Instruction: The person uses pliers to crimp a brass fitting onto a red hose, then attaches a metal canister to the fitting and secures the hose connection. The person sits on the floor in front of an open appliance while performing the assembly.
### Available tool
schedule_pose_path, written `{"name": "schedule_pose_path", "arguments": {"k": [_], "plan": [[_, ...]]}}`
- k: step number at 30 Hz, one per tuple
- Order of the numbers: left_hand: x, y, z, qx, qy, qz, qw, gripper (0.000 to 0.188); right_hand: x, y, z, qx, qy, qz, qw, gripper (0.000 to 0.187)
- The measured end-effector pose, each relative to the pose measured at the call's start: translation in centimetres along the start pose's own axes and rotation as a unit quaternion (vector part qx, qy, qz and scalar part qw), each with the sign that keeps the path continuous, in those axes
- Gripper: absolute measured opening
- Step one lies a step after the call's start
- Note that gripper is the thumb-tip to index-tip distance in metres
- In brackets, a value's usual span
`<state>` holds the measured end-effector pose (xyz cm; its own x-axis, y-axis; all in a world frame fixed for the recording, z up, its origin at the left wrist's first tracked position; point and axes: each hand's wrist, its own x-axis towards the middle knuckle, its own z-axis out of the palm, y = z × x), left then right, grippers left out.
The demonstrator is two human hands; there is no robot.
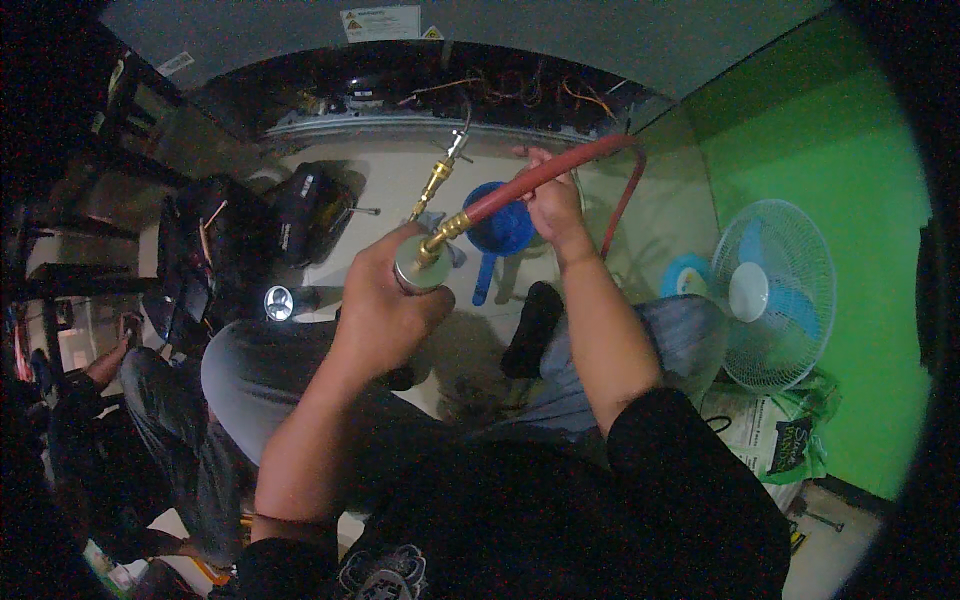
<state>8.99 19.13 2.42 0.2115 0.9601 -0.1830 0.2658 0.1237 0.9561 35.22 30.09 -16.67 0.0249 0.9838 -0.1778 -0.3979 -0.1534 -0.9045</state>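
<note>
My left hand (385, 310) is wrapped round a round, pale metal-topped piece (418, 265), whose body is mostly hidden by my fingers. Brass fittings (433, 185) run from it toward a silver connector (457, 143) by the appliance's opening. A thick red hose (550, 175) with a ribbed brass end joins the top of the held piece and slants up to the right. My right hand (553, 205) is closed at the hose, which crosses in front of its fingers and hides part of the grip. Below the hose, a blue dipper (498, 225) rests on the floor.
Ahead stands a large grey appliance (520, 45) with tubing and wires in its low opening (500, 90). Left are a black bag (205, 245), a dark case (305, 215) and a lit lamp (279, 302). A fan (770, 295) stands right, by a green wall (800, 140). Another person's leg (175, 430) is left.
</note>
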Motion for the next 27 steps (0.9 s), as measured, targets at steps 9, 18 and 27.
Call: {"name": "schedule_pose_path", "arguments": {"k": [9, 18, 27], "plan": [[-0.2, -0.3, -0.3, 0.016, 0.001, 0.011, 1.000, 0.031, 4.1, -2.3, 0.5, -0.406, 0.093, 0.018, 0.909, 0.063], [-0.1, -0.5, -0.1, -0.021, -0.008, -0.013, 1.000, 0.027, 6.6, -4.2, -1.5, -0.339, 0.029, 0.214, 0.916, 0.057], [-0.4, -0.3, -0.2, -0.006, 0.006, 0.014, 1.000, 0.026, 4.2, -0.9, -2.9, -0.022, -0.043, 0.175, 0.983, 0.021]]}}
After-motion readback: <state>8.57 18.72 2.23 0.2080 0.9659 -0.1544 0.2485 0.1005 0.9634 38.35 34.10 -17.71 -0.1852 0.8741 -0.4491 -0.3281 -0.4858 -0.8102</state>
